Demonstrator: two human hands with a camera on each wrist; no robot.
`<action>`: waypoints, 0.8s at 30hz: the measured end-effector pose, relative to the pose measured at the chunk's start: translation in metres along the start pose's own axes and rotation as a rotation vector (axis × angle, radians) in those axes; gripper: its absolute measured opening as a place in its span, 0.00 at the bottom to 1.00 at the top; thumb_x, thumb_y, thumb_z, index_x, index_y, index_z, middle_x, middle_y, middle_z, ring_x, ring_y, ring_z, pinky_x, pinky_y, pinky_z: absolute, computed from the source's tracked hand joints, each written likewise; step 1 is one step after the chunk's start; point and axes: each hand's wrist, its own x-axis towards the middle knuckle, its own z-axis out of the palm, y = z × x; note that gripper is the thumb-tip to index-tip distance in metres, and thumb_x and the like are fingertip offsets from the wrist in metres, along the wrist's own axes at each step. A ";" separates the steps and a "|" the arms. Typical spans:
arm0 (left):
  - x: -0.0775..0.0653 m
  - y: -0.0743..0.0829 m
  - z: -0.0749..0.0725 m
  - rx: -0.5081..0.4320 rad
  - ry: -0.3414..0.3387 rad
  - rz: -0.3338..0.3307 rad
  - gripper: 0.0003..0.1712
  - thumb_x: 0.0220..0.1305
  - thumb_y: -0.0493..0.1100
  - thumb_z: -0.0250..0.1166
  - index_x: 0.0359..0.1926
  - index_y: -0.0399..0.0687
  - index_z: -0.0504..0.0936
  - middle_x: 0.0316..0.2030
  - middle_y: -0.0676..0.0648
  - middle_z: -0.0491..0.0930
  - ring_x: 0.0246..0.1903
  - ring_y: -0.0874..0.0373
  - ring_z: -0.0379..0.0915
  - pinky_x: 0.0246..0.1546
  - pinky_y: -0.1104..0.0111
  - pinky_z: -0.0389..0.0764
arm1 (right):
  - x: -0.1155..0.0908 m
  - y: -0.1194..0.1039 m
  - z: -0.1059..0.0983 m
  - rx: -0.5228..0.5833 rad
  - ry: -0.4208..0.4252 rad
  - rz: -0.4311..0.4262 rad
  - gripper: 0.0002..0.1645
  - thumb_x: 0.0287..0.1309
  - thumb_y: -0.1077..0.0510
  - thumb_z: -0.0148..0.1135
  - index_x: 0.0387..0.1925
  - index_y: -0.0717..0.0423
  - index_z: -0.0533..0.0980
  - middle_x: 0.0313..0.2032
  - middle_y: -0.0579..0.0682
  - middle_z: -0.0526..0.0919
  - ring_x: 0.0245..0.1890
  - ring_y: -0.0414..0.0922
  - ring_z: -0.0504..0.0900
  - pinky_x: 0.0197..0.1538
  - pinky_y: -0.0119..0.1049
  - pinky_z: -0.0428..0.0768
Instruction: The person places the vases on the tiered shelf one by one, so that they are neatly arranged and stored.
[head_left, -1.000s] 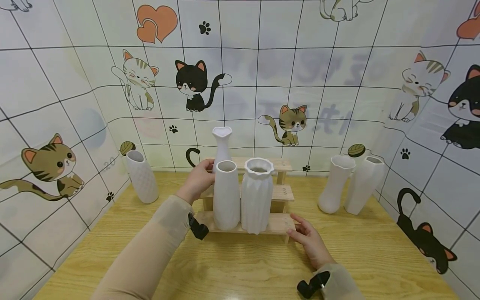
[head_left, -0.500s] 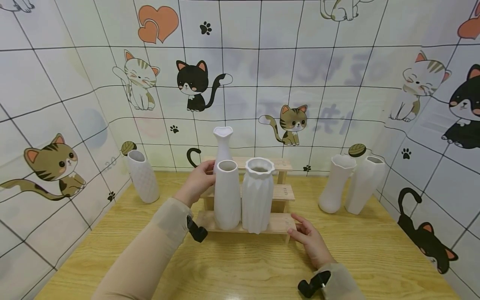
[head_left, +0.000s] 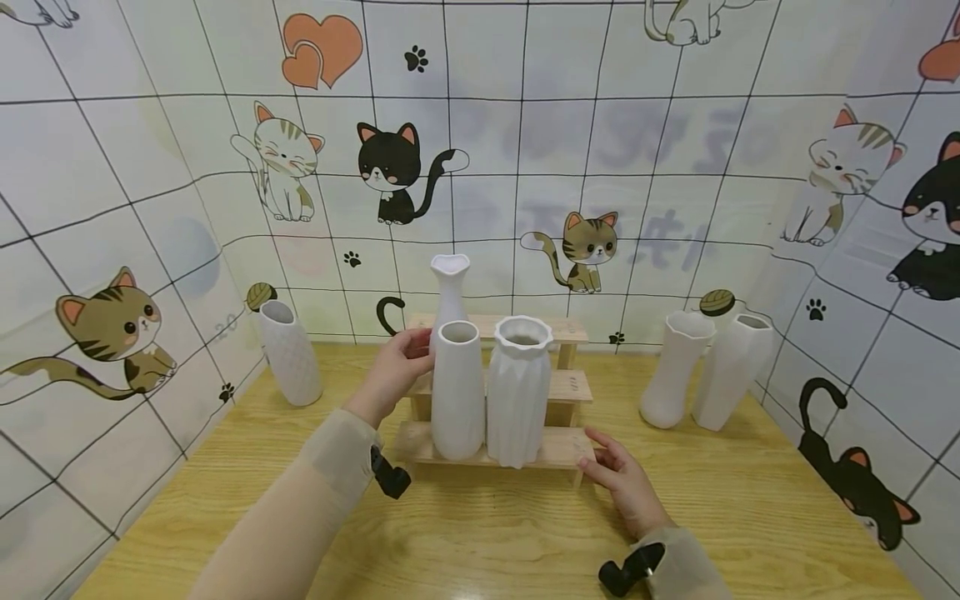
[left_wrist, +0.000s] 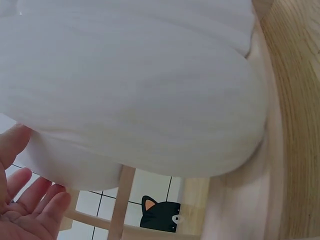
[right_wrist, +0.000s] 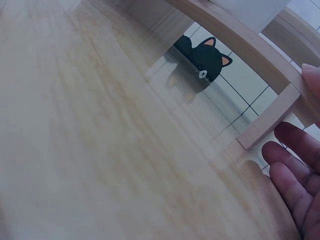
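The head view is looking forward and down over the table toward the printed wall. The left wrist view is facing a white vase very closely; the right is peering low across that table, and all three are sharing the wooden stand.

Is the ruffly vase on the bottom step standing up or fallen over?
Standing up. The ruffly vase has its base on the bottom step and its opening facing upward.
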 end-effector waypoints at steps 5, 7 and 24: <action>-0.008 -0.002 -0.003 -0.052 0.007 0.001 0.34 0.63 0.43 0.66 0.67 0.42 0.65 0.61 0.41 0.70 0.61 0.48 0.65 0.60 0.55 0.69 | 0.000 0.001 0.000 0.009 0.003 0.001 0.37 0.61 0.56 0.64 0.70 0.54 0.62 0.47 0.56 0.77 0.44 0.44 0.75 0.49 0.35 0.73; -0.010 -0.005 -0.005 -0.077 0.036 -0.003 0.35 0.63 0.44 0.67 0.68 0.42 0.64 0.62 0.40 0.69 0.62 0.47 0.64 0.60 0.55 0.68 | 0.000 0.001 0.000 0.013 0.004 0.000 0.37 0.61 0.57 0.64 0.70 0.54 0.62 0.47 0.56 0.77 0.44 0.44 0.75 0.49 0.35 0.73; -0.044 -0.053 -0.035 -0.057 0.220 -0.056 0.36 0.62 0.49 0.68 0.67 0.48 0.64 0.60 0.45 0.66 0.56 0.51 0.64 0.55 0.56 0.69 | 0.001 0.002 0.000 0.018 0.002 -0.005 0.37 0.61 0.58 0.64 0.70 0.56 0.61 0.45 0.55 0.77 0.43 0.44 0.76 0.48 0.34 0.73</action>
